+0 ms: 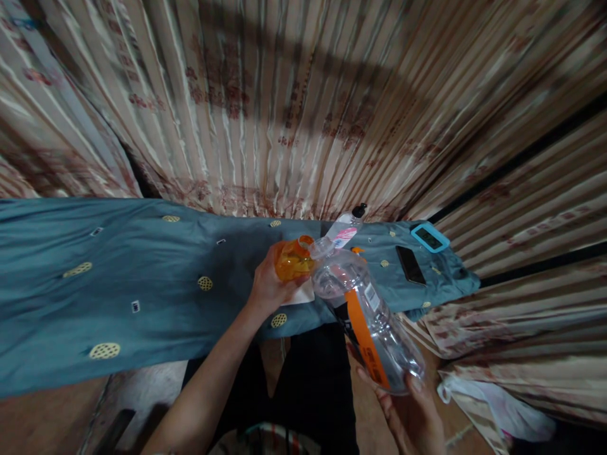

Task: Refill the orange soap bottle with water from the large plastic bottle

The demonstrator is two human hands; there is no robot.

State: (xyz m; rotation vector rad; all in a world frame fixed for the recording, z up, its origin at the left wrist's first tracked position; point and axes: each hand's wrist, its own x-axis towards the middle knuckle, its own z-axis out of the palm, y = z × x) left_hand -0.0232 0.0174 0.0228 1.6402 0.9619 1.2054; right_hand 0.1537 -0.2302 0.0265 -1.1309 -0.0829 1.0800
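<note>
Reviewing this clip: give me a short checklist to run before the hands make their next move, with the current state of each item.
1. Left hand has a firm hold on the orange bottle: ok, it appears wrapped around it.
2. Orange bottle is uncapped: ok, its rim shows open.
3. Right hand supports the large clear bottle: ok, held near its base.
4. The two bottle mouths touch: cannot tell; they are close, but contact is unclear.
5. Black-capped bottle is free of the large one: cannot tell, they sit close together in this view.
6. Phone is apart from both held bottles: ok, it lies off to the right.
</note>
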